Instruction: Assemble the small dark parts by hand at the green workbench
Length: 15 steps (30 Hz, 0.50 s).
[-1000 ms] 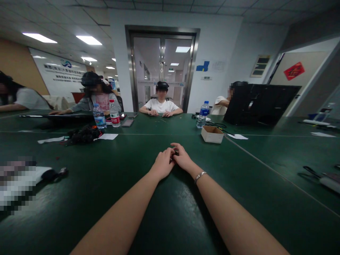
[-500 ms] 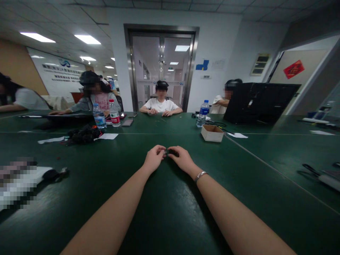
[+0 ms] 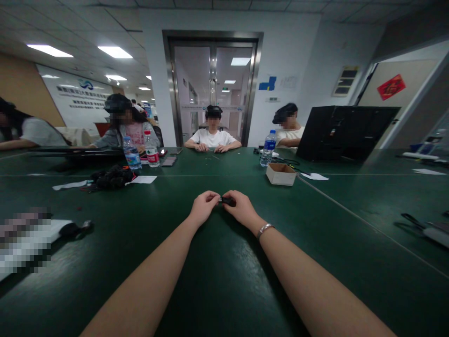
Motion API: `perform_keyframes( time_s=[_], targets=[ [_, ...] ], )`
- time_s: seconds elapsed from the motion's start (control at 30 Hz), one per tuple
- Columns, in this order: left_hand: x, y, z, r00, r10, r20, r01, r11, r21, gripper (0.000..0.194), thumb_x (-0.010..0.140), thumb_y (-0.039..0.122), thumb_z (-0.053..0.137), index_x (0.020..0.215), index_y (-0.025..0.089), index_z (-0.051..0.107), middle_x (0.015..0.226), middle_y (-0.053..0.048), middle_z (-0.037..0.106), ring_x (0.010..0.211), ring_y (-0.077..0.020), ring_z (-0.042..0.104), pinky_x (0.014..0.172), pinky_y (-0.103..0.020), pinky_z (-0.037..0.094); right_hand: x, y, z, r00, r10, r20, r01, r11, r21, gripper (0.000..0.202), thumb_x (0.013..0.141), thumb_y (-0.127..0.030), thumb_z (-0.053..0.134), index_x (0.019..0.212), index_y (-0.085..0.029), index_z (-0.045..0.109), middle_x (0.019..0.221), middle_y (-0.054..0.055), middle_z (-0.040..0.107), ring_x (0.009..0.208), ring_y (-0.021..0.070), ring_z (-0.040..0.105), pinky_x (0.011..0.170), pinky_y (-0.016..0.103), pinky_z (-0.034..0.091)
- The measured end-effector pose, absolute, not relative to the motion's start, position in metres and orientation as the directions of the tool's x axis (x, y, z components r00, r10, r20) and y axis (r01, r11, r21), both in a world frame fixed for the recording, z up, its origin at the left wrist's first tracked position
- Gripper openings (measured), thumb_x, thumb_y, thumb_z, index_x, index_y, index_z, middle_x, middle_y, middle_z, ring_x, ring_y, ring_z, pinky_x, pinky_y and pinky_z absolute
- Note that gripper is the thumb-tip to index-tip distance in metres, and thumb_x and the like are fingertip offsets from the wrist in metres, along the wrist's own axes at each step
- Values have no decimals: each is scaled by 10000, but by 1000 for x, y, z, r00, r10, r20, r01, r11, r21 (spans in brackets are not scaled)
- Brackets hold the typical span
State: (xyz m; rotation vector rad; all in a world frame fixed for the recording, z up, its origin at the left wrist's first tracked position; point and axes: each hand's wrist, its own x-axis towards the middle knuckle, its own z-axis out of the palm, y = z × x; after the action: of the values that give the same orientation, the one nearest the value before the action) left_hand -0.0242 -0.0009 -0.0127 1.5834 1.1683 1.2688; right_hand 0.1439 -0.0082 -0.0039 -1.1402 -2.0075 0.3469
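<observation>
Out over the green table (image 3: 224,281), my two hands meet in front of me around a small black object with a shiny metal end (image 3: 228,201). My right hand (image 3: 242,209) is closed on its black part, thumb and fingers pinching it. The fingertips of my left hand (image 3: 204,207) pinch the metal end from the other side. Fingers cover much of the object, so I cannot tell its exact kind. A silver bracelet (image 3: 265,230) sits on my right wrist.
An open cardboard box (image 3: 281,175) stands beyond my right hand, with a water bottle (image 3: 268,149) behind it. A black tangled bundle (image 3: 112,178) and two bottles (image 3: 132,153) are at left. A black monitor (image 3: 342,133) is at right. Several people sit around the table.
The black object now shows more clearly between my hands, its metal end at my left fingertips. At right, a seated person has shifted left, out from behind the monitor.
</observation>
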Motion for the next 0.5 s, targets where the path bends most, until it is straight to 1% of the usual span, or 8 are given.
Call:
perform_keyframes(
  time_s=[0.1,0.3,0.5],
  targets=[
    [-24,-1,-12,83,963,257,187,-269,945,214,734,349,612,815,155,651,739,-41,668,716,-157,618,705,-276,464,144,-10,-2,-299,822,485,622,554,-554,204,733,-136,644,930,-186,658,846,24,607,773,133,538,729,268,423],
    [-24,-1,-11,89,966,241,194,-254,947,210,745,341,604,828,154,652,761,-42,670,713,-150,612,692,-266,463,142,-13,1,-317,823,470,631,554,-544,226,737,-127,648,954,-187,668,862,27,599,782,137,543,732,274,429],
    [-25,2,-16,86,967,240,173,-252,952,188,740,324,616,817,156,653,748,-37,670,683,-141,607,684,-261,462,141,-14,2,-323,820,472,640,557,-530,228,725,-103,651,940,-179,665,858,28,604,795,143,556,745,277,431]
  ],
)
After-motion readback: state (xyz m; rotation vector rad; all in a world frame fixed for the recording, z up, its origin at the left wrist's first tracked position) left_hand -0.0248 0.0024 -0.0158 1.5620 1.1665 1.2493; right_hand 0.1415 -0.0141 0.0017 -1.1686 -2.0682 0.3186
